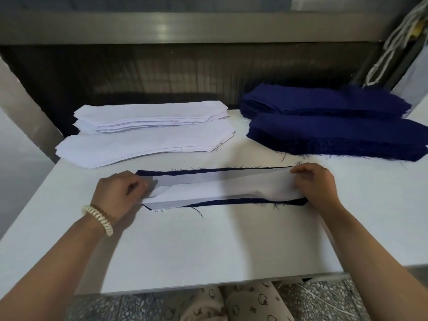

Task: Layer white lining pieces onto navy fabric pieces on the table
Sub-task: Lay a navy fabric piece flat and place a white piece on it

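A long navy fabric piece (231, 202) lies flat on the white table (208, 246), its frayed edges showing above and below. Over it stretches a white lining piece (220, 187), slightly lifted and creased. My left hand (119, 192) pinches the lining's left end. My right hand (316, 181) pinches its right end. Both hands hold the lining just above the navy piece.
Two stacks of white lining pieces (148, 126) sit at the back left. At the back right are two stacks of navy pieces (331, 126). A dark machine opening (185, 75) runs behind the table. The table's front edge is near my knees.
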The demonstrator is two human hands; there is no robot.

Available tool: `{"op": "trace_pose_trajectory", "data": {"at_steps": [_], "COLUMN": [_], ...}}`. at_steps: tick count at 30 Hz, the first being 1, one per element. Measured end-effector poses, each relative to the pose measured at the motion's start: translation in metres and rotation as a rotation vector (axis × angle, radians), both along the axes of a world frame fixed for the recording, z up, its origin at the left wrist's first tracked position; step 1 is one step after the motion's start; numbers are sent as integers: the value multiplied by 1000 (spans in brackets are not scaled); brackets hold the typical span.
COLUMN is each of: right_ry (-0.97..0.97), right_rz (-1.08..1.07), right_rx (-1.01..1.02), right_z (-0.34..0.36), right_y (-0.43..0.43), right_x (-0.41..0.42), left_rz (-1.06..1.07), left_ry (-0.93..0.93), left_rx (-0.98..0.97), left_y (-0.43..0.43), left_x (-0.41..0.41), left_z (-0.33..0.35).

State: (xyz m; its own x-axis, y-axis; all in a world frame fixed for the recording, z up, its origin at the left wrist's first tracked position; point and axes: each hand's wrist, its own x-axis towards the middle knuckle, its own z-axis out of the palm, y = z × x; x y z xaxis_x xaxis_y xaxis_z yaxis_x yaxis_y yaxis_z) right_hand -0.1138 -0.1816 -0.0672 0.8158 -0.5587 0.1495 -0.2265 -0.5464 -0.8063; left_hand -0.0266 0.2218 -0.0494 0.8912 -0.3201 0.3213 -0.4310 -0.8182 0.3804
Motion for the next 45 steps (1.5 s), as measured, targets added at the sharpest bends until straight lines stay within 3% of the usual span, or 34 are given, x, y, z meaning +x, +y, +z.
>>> {"op": "trace_pose_trajectory", "data": {"at_steps": [5, 12, 19, 24, 30, 36, 41, 45], "right_ry": [-16, -39, -76, -53, -54, -49, -77, -100], "right_rz": [-25, -58, -52, -53, -32, -27, -51, -67], "right_rx": [-2, -36, -7, -9, -35, -37, -24, 5], "right_z": [0, -1, -4, -5, -4, -3, 0, 1], "right_y": [-1, -1, -3, -2, -2, -1, -1, -2], "right_x": [0, -4, -7, -5, -5, -5, -7, -6], "left_rz": [54, 30, 0, -101, -76, -94, -92, -72], "left_ry": [175, 212, 132, -2, 92, 89, 291, 521], "left_rx": [72, 96, -12, 26, 145, 103, -204, -604], "left_y": [-4, -6, 2, 2, -1, -6, -5, -12], "left_x": [8, 11, 10, 3, 1, 2, -2, -7], "left_z": [-1, 1, 2, 5, 2, 3, 6, 12]}}
